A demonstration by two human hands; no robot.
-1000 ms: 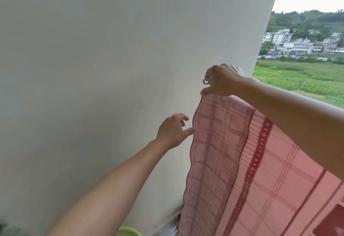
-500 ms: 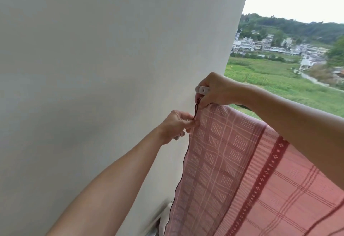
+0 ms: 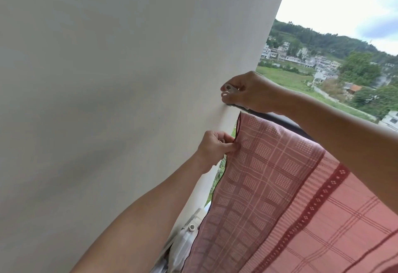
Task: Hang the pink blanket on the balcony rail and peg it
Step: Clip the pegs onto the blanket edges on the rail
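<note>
The pink checked blanket [image 3: 280, 178] with dark red bands hangs over the dark balcony rail [image 3: 271, 117], its left edge close to the white wall. My left hand [image 3: 217, 147] pinches that left edge a little below the rail. My right hand [image 3: 247, 94] is above the rail's left end, just left of the blanket's top corner, and grips a pale plastic peg [image 3: 229, 90]. The peg's ring ends point toward the wall. Whether the peg touches the rail is hidden by my fingers.
A plain white wall [image 3: 129, 100] fills the left and stands right beside both hands. Pale plastic items [image 3: 189, 236] lie low between wall and blanket. Beyond the rail are green fields and distant houses [image 3: 318, 61].
My right hand lifted off the blanket's top corner and now sits above the bare rail end with the peg. My left hand stays pinching the edge, now further below my right hand.
</note>
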